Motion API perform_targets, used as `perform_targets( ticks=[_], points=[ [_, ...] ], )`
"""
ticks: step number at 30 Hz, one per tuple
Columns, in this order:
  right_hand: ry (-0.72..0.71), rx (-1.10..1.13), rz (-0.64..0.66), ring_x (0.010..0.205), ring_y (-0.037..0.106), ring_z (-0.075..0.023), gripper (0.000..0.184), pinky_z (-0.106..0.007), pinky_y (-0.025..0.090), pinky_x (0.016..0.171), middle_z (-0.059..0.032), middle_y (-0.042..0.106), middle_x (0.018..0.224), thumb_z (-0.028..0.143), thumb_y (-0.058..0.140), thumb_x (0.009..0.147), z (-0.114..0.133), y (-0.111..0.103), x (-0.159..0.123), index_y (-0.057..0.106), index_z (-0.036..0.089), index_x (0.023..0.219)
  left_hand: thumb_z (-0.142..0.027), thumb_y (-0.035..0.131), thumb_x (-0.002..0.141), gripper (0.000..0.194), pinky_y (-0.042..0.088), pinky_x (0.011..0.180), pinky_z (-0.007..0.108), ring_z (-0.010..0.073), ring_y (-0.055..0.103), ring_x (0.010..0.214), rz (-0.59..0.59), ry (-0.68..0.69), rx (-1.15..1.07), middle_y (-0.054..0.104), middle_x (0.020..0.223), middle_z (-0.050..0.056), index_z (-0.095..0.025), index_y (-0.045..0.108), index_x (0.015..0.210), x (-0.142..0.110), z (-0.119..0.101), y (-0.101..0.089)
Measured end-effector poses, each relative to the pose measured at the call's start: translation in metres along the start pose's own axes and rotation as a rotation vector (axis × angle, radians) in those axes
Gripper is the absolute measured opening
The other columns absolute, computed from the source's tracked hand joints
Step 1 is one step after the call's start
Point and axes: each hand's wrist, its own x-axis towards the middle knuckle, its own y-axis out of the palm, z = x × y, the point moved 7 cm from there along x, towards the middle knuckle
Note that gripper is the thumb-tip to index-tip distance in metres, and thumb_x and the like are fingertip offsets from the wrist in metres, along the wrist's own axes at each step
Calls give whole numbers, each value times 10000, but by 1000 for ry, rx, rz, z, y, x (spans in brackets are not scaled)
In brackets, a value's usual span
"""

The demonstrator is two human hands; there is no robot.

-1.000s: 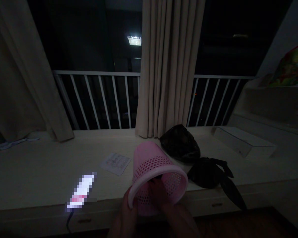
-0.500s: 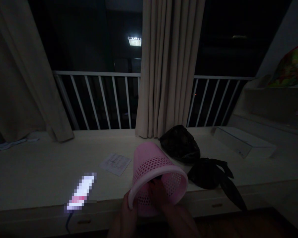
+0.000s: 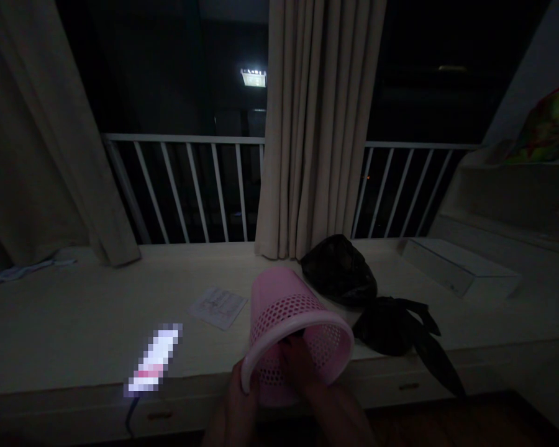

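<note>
A pink plastic wastebasket (image 3: 279,292) with a perforated band lies tilted at the front edge of the white counter, its mouth facing me. My left hand (image 3: 242,388) is closed around the left side of its rim. Inside the basket is my right hand (image 3: 295,360), reaching in through the mouth. A dark patch shows by its fingers, but the fingers are too dim to make out, as is anything they may hold. Just right of the basket rest a crumpled black plastic bag (image 3: 339,273) and a second black bag (image 3: 386,326) whose ends hang over the edge.
A sheet of paper (image 3: 218,307) lies left of the basket. Nearer the front edge is a bright pixelated object (image 3: 154,360) with a cable. A white box (image 3: 463,270) stands at right. Behind are curtains (image 3: 319,124) and a white railing (image 3: 190,139). Drawers sit under the counter (image 3: 97,316).
Hands and basket hold nearly the same pose. The whole view has shifted very slightly, with the scene a few pixels further right.
</note>
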Motion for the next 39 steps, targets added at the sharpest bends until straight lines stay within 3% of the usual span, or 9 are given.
perform_targets(
  ticks=[11, 18, 24, 31, 39],
  points=[
    [22, 4, 42, 1279, 531, -285, 414, -427, 333, 1166, -143, 638, 1328, 188, 476, 952, 6, -9, 1, 682, 155, 1308, -606, 599, 664, 530, 600, 718, 409, 320, 748, 817, -19, 9, 49, 780, 894, 146, -178, 668, 969, 1, 0, -3],
    [14, -1, -6, 1249, 539, -278, 387, -432, 347, 1139, -128, 649, 1312, 197, 447, 966, 0, -1, 1, 719, 182, 1240, -611, 593, 676, 533, 597, 729, 418, 337, 755, 833, 1, -5, 130, 788, 902, 150, -187, 679, 988, 0, -5, -3],
    [7, -29, 1, 1249, 536, -280, 417, -423, 353, 1131, -137, 644, 1304, 235, 461, 970, -1, 0, 2, 675, 185, 1324, -641, 569, 685, 531, 595, 706, 416, 319, 742, 779, 2, 24, 91, 773, 846, 133, -188, 660, 947, 0, -6, -1],
    [17, -19, 43, 1255, 535, -272, 418, -417, 346, 1142, -146, 641, 1307, 204, 473, 955, -1, 0, 3, 677, 162, 1317, -578, 609, 735, 490, 598, 684, 386, 292, 736, 762, 49, 50, 132, 757, 825, 104, -181, 667, 1016, -2, 3, 4],
    [22, -11, 57, 1267, 530, -283, 438, -433, 355, 1142, -158, 631, 1322, 194, 460, 953, 2, -6, 3, 663, 152, 1338, -551, 637, 761, 470, 603, 688, 389, 290, 734, 759, 65, 91, 123, 758, 830, 104, -174, 680, 1037, -4, -1, 4]
  ],
)
